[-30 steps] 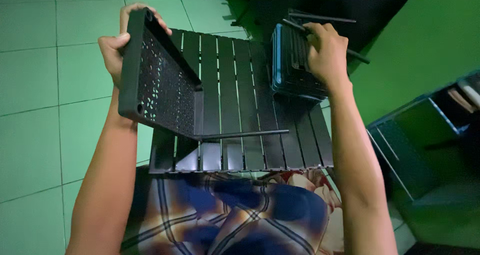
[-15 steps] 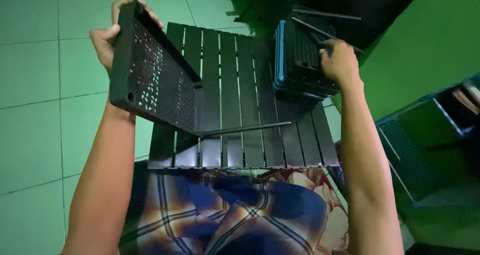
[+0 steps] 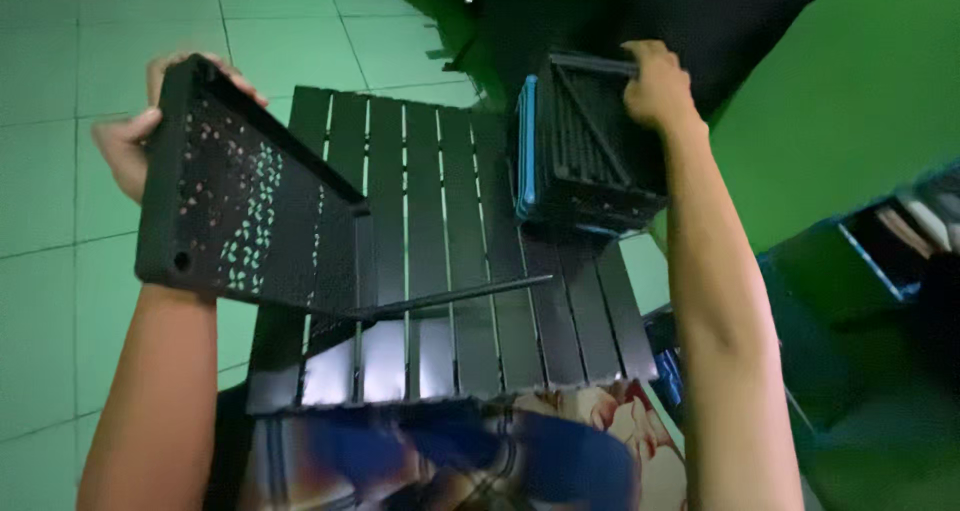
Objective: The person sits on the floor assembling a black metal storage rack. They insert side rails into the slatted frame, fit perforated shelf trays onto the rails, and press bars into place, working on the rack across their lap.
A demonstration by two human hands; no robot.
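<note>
My left hand (image 3: 135,136) grips the far edge of a black perforated panel (image 3: 240,226), held tilted above the left side of a black slatted table (image 3: 450,271). A thin rod runs from the panel's lower corner across the slats. My right hand (image 3: 655,83) holds the top far corner of a black slatted crate with a blue edge (image 3: 580,146), which stands on the table's far right part.
A green tiled floor (image 3: 60,271) lies to the left and a green wall (image 3: 860,101) to the right. Dark blue-edged boxes (image 3: 870,261) stand at the right. Patterned cloth (image 3: 450,451) on my lap meets the table's near edge.
My view has closed in on the table. My left hand has raised the panel further outward to the left, and my right hand has slid up to the crate's top far corner.
</note>
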